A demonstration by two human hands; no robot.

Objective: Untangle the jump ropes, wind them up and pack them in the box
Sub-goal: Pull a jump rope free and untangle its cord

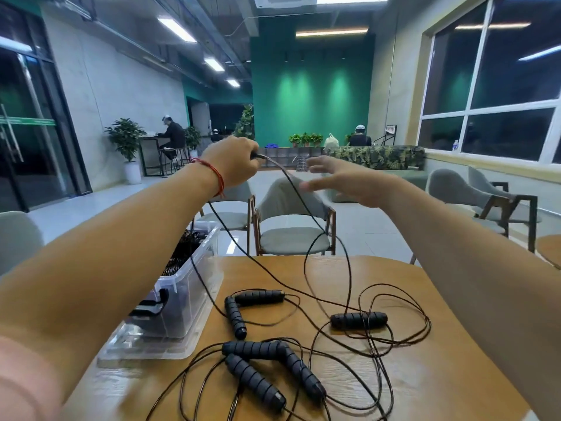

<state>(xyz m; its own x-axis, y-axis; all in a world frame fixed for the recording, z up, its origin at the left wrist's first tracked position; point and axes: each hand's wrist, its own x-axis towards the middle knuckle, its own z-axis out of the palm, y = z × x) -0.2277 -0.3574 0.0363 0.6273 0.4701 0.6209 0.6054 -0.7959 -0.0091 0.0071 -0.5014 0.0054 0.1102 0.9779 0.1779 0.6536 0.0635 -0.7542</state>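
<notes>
1. The jump ropes (256, 382) were thin dark cords with thick black handles (358, 319), and each handle had a ribbed, spiral surface.
2. Several handles lay on the wooden table (440, 375), and their cords made many loose loops that crossed one another.
3. The left hand (233, 161) was raised high above the table. Its fingers were curled tightly around one more handle, of which only the tip showed.
4. From this hand a cord (287, 176) hung down to the tangle on the table.
5. The right hand (343, 183) was blurred. Its fingers were spread and held nothing, just beside the hanging cord.
6. A clear plastic box (197, 268) stood at the left side of the table, with dark wound ropes inside.
</notes>
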